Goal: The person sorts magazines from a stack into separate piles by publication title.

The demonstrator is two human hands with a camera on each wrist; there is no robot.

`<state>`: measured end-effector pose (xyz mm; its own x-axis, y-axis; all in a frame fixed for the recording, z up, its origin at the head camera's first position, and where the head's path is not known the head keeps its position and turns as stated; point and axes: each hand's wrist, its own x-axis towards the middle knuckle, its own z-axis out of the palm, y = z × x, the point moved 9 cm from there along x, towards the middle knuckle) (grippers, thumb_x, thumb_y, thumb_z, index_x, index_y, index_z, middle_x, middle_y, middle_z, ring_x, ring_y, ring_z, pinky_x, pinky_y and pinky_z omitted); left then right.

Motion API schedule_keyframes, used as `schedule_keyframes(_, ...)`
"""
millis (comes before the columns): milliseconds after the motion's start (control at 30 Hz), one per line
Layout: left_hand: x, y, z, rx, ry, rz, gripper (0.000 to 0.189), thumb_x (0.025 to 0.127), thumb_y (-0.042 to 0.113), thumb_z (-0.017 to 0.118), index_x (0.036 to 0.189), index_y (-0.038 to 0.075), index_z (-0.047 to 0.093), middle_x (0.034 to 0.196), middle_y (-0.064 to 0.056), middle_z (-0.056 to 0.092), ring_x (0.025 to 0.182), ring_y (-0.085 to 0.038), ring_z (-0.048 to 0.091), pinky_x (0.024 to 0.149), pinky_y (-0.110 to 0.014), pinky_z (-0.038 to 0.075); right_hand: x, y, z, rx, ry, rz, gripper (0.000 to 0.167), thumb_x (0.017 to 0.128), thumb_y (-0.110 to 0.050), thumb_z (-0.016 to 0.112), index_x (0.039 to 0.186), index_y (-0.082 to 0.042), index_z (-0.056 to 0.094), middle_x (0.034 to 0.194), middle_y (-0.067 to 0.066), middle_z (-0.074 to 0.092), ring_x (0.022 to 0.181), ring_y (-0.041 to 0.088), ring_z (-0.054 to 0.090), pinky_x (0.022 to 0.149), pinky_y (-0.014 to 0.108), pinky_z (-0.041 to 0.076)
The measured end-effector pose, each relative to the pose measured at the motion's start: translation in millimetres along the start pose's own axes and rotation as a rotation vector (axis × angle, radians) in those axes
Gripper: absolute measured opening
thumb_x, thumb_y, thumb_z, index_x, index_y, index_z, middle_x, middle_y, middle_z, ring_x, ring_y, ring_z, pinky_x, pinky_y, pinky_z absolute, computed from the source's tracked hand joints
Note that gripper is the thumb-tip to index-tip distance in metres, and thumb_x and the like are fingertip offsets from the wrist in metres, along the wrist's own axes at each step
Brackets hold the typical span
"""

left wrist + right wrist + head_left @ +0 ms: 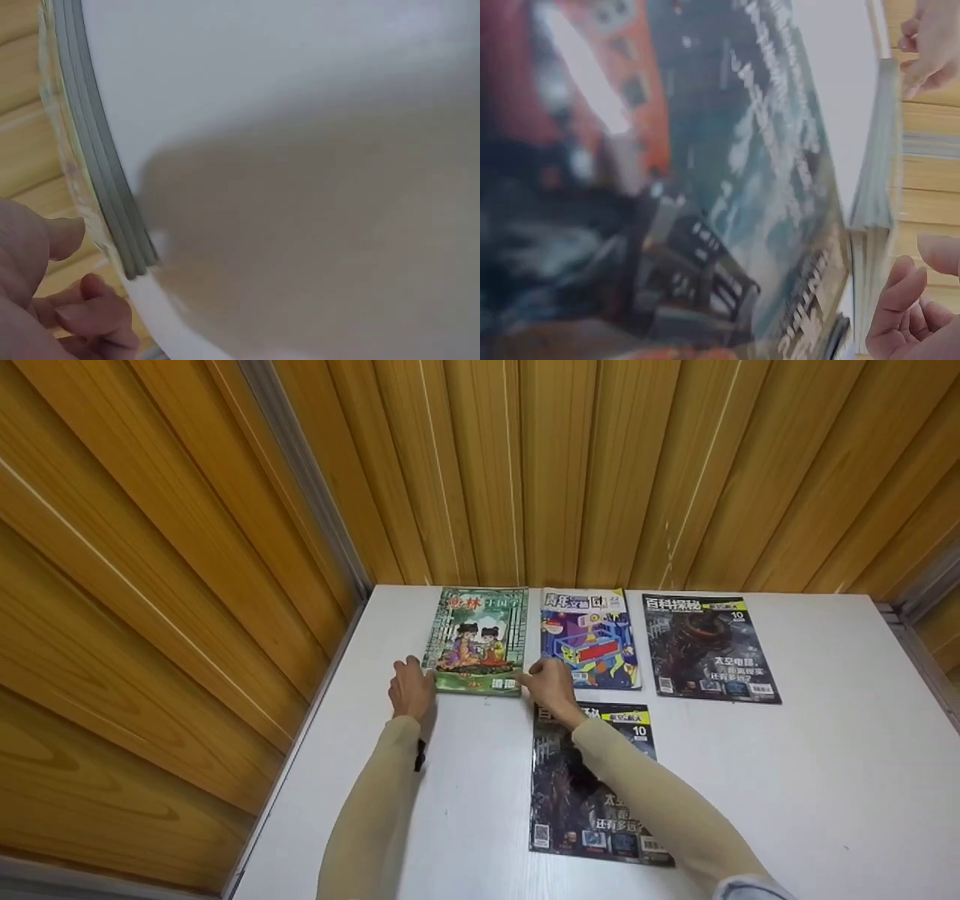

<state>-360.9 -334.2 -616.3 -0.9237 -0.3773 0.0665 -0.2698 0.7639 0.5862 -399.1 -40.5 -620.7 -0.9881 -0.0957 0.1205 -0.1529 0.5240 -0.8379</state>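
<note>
A green magazine with two cartoon children on its cover lies at the back left of the white table. My left hand is at its lower left edge. At its lower right corner, my right hand touches the cover with a fingertip. The left wrist view shows several layered spines beside the left thumb, with the other fingers bent below. In the right wrist view, a gap separates the right thumb from the index finger. Whether either hand grips the magazine is unclear.
A purple-blue magazine lies just right of the green one, and a dark magazine farther right. Another dark magazine lies nearer, partly under the right forearm. Wood-panelled walls border the table behind and left.
</note>
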Motion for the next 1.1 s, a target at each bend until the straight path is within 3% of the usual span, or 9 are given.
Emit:
schedule_keyframes(100, -11.7, 13.9, -6.0, -0.032, 0.045, 0.03, 0.039, 0.109, 0.024, 0.067, 0.14, 0.0, 0.064, 0.129, -0.023, 0.066, 0.105, -0.043, 0.073, 0.092, -0.057, 0.06, -16.5, -17.9, -19.8, -0.005, -0.003, 0.042, 0.023, 0.092, -0.017, 0.086, 0.091, 0.004, 0.079, 0.077, 0.014, 0.075, 0.061, 0.015, 0.06, 0.062, 0.031, 0.051)
schedule_keyframes(233, -35.0, 36.0, -11.8, -0.087, 0.07, 0.09, 0.031, 0.109, 0.025, 0.069, 0.133, 0.005, 0.068, 0.12, -0.018, 0.071, 0.099, -0.039, 0.073, 0.086, -0.055, 0.059, -29.0, -17.6, -39.7, 0.02, -0.005, 0.068, 0.026, 0.093, -0.021, 0.087, 0.099, 0.003, 0.08, 0.083, 0.013, 0.078, 0.068, 0.013, 0.063, 0.065, 0.028, 0.051)
schedule_keyframes(400, -72.6, 60.9, -8.2, -0.134, 0.011, 0.185, 0.021, 0.106, 0.025, 0.072, 0.115, 0.007, 0.074, 0.098, -0.012, 0.075, 0.085, -0.028, 0.073, 0.074, -0.048, 0.058, -48.9, -16.0, -69.4, 0.052, 0.024, 0.109, 0.03, 0.091, -0.024, 0.088, 0.103, 0.002, 0.081, 0.089, 0.015, 0.08, 0.071, 0.014, 0.065, 0.069, 0.029, 0.052)
schedule_keyframes(567, -110.6, 76.9, -5.0, -0.191, -0.035, 0.235, 0.014, 0.102, 0.021, 0.075, 0.101, 0.008, 0.076, 0.081, -0.006, 0.071, 0.071, -0.016, 0.06, 0.067, -0.034, 0.047, -75.0, -14.4, -95.4, 0.04, 0.041, 0.136, 0.034, 0.091, -0.027, 0.089, 0.109, 0.002, 0.081, 0.09, 0.012, 0.08, 0.073, 0.012, 0.064, 0.068, 0.026, 0.051)
schedule_keyframes(767, -154.1, 88.1, 3.0, -0.272, -0.095, 0.277, 0.013, 0.1, 0.019, 0.077, 0.097, 0.006, 0.078, 0.079, -0.003, 0.071, 0.067, -0.007, 0.054, 0.064, -0.026, 0.045, -110.6, -7.3, -121.9, -0.014, 0.078, 0.139, 0.035, 0.091, -0.025, 0.089, 0.11, 0.003, 0.081, 0.09, 0.013, 0.079, 0.074, 0.013, 0.066, 0.067, 0.026, 0.051)
schedule_keyframes(1000, -198.6, 91.0, 22.7, -0.352, -0.182, 0.326, 0.014, 0.097, 0.015, 0.08, 0.093, 0.002, 0.077, 0.076, -0.003, 0.071, 0.066, -0.003, 0.053, 0.064, -0.024, 0.047, -153.7, 12.8, -143.3, -0.028, 0.104, 0.19, 0.036, 0.091, -0.023, 0.089, 0.114, 0.003, 0.08, 0.093, 0.013, 0.078, 0.078, 0.014, 0.065, 0.068, 0.023, 0.051)
schedule_keyframes(1100, -212.3, 88.3, 34.9, -0.388, -0.219, 0.358, 0.017, 0.098, 0.018, 0.079, 0.094, 0.002, 0.076, 0.073, 0.001, 0.068, 0.058, 0.0, 0.053, 0.06, -0.023, 0.046, -170.3, 20.4, -152.4, -0.038, 0.106, 0.211, 0.041, 0.092, -0.024, 0.089, 0.118, 0.006, 0.078, 0.094, 0.014, 0.078, 0.079, 0.014, 0.065, 0.069, 0.023, 0.051)
